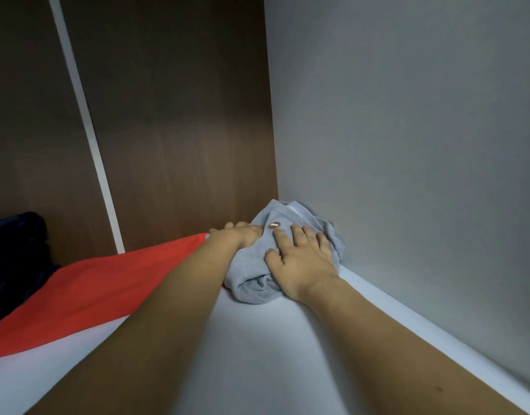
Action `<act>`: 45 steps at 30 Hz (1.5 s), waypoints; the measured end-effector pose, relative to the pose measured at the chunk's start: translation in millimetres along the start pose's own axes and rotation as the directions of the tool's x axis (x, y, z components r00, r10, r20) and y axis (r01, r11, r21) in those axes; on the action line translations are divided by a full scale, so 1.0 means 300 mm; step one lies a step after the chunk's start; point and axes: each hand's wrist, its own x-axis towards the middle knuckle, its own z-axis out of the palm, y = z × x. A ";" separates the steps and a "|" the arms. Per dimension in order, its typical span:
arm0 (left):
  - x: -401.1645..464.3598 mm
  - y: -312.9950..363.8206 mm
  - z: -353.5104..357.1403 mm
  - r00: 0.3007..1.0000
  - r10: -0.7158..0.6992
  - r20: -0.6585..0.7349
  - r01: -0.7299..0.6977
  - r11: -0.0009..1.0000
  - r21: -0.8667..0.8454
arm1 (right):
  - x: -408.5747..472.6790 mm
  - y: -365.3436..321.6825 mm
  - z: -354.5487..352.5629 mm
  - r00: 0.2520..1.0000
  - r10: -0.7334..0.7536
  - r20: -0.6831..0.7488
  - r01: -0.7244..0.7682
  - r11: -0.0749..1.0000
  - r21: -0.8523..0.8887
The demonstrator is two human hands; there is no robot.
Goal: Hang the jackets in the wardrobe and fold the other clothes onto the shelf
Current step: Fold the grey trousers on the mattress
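The grey bundle [287, 259] is pressed into the shelf [257, 354] corner by the spread right hand [302, 259]; it is gripped by the left hand [242, 235], beside red cloth [102, 289].

White shelf [251, 348], pale and smooth, running back to a brown wood panel and meeting a grey wall on the right. Grey garment [257, 274] bundled in the far right corner, resting straight on the shelf, under both hands and touching the wall. Red cloth [102, 289] spread flat just left of the grip, its near corner tucked against the grey bundle. Dark blue clothes [15, 253] heaped further left, well apart from the grip.
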 end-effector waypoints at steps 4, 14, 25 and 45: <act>-0.030 0.009 -0.023 1.000 -0.001 0.020 0.001 1.000 0.010 | 0.001 0.008 -0.001 1.000 -0.018 -0.001 0.018 1.000 0.001; -0.335 0.032 0.035 0.985 0.018 -0.174 -0.044 0.989 -0.144 | -0.011 0.027 -0.069 0.979 0.117 -0.168 -0.032 0.899 0.437; -0.704 0.071 -0.053 0.910 0.204 -0.361 -0.166 0.977 0.136 | -0.362 0.019 -0.348 0.978 0.140 -0.154 -0.051 0.879 0.474; -1.677 0.366 -0.284 0.184 0.584 -0.791 -0.722 0.626 0.294 | -1.465 -0.088 -1.014 0.821 0.121 -0.559 -0.120 0.992 0.038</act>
